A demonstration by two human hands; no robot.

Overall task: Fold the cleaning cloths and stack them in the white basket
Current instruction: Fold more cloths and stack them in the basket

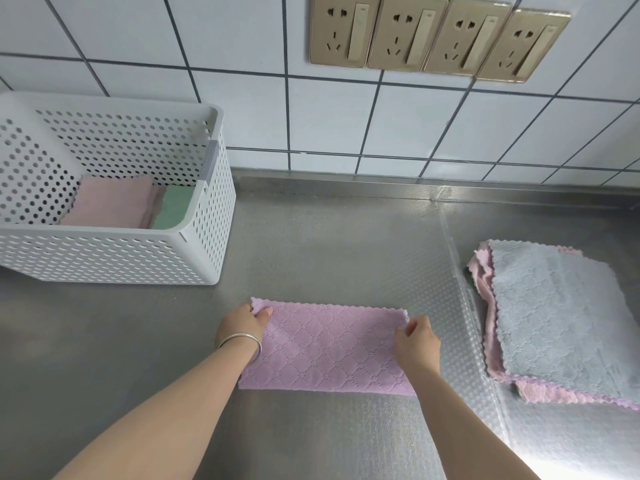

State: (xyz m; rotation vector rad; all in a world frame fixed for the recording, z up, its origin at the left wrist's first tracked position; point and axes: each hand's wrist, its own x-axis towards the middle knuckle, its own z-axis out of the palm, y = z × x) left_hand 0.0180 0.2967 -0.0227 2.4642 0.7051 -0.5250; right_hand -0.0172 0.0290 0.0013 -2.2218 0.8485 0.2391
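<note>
A pink quilted cleaning cloth point(329, 348) lies folded in half on the steel counter in front of me. My left hand point(244, 323) pinches its far left corner, and my right hand point(417, 342) pinches its far right corner. The white perforated basket point(211, 223) stands at the back left and holds a folded pink cloth point(110, 202) with a green one point(176, 206) beside it. At the right lies a pile of unfolded cloths, a grey cloth point(561, 313) on top and pink ones point(485, 306) under it.
The embossed steel counter point(329, 237) runs back to a white tiled wall with a row of gold wall sockets point(436, 36). A silver bangle point(242, 341) sits on my left wrist.
</note>
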